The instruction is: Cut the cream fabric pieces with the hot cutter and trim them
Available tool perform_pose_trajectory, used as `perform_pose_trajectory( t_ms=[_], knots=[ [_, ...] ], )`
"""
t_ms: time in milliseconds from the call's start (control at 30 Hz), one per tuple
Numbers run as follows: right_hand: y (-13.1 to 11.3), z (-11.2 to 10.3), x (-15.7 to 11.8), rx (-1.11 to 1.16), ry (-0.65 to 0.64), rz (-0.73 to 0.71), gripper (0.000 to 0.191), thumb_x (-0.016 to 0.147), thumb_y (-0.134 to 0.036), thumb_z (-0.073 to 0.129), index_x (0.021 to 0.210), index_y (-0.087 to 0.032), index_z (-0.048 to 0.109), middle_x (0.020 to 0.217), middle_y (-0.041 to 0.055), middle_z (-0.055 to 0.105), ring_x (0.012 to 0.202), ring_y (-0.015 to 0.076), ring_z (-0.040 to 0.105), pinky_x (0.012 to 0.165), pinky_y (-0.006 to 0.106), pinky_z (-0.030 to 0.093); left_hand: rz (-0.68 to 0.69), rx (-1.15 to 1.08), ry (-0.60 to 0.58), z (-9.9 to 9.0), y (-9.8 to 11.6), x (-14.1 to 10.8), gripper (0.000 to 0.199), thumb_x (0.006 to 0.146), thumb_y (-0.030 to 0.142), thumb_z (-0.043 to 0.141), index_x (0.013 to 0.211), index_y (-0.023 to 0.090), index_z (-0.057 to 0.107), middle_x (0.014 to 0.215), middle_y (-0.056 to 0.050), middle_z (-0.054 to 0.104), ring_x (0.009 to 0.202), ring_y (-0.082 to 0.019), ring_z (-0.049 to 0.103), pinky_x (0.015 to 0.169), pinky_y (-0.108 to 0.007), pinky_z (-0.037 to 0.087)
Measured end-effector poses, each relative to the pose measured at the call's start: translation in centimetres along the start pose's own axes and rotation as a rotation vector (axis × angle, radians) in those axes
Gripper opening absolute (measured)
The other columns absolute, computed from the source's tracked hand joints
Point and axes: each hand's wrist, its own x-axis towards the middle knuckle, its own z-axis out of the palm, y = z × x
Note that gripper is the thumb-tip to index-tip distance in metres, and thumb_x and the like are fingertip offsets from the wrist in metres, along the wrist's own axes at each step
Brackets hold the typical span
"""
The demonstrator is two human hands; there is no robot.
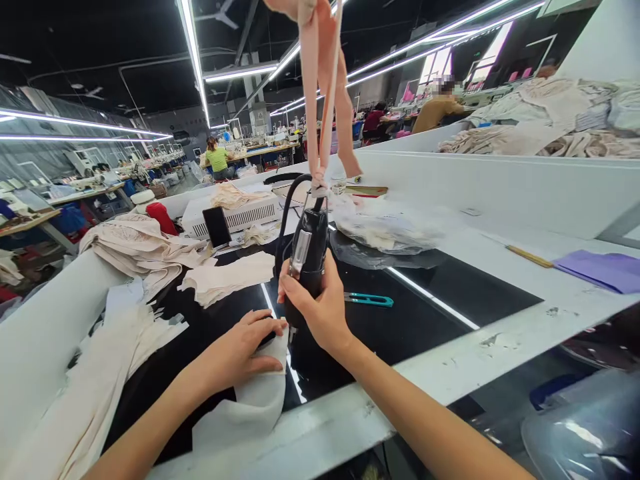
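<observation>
My right hand (315, 303) is wrapped around a black corded hand tool (311, 243) with a metal lever on its side. The tool stands upright, its narrow tip pointing down by the edge of a pale fabric piece (260, 397). My left hand (240, 350) holds that fabric at its far edge, thumb and fingers on it, and the near part drapes toward the table's front edge. Knotted peach fabric strips (323, 87) suspend the tool from above. Just right of my right hand lie teal thread snips (370, 300) on the black work surface (415, 320).
Pale fabric pieces (145, 243) are heaped at left, beside a phone (217, 227) and a white vented box (260, 212). Behind the tool lies a clear plastic bag (385, 230). A yellow-handled tool (529, 257) and purple sheet (600, 270) lie right. Other people sit at distant machines.
</observation>
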Motion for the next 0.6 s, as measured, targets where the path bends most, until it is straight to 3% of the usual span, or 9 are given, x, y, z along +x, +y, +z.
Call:
perform_pose_trajectory(
  t_ms=[100, 300, 600],
  knots=[
    [0.2, 0.4, 0.0, 0.010, 0.003, -0.008, 0.027, 0.081, -0.031, 0.074, 0.093, -0.025, 0.050, 0.076, -0.0065, 0.059, 0.055, 0.0101, 0.055, 0.054, 0.025, 0.050, -0.001, 0.037, -0.028, 0.0, -0.1, -0.3, 0.038, 0.086, 0.016, 0.079, 0.118, 0.024, 0.059, 0.137, -0.009, 0.062, 0.147, -0.029, 0.041, 0.116, -0.051, 0.045],
    [0.4, 1.1, 0.0, 0.016, 0.011, -0.008, 0.026, 0.079, -0.031, 0.074, 0.090, -0.025, 0.051, 0.077, -0.0045, 0.059, 0.061, 0.0116, 0.054, 0.054, 0.024, 0.049, -0.029, 0.143, -0.068, -0.2, -0.2, -0.9, 0.029, 0.090, 0.019, 0.075, 0.114, 0.023, 0.060, 0.137, -0.009, 0.063, 0.149, -0.032, 0.038, 0.119, -0.071, 0.026],
    [0.8, 1.8, -0.2, 0.012, 0.010, -0.010, 0.028, 0.078, -0.030, 0.075, 0.091, -0.025, 0.051, 0.078, -0.0040, 0.059, 0.063, 0.0120, 0.054, 0.056, 0.024, 0.051, -0.051, 0.143, -0.085, 0.0, -0.4, -1.1, 0.036, 0.092, 0.024, 0.075, 0.123, 0.025, 0.057, 0.135, -0.008, 0.063, 0.148, -0.034, 0.037, 0.119, -0.074, 0.020]
  ],
)
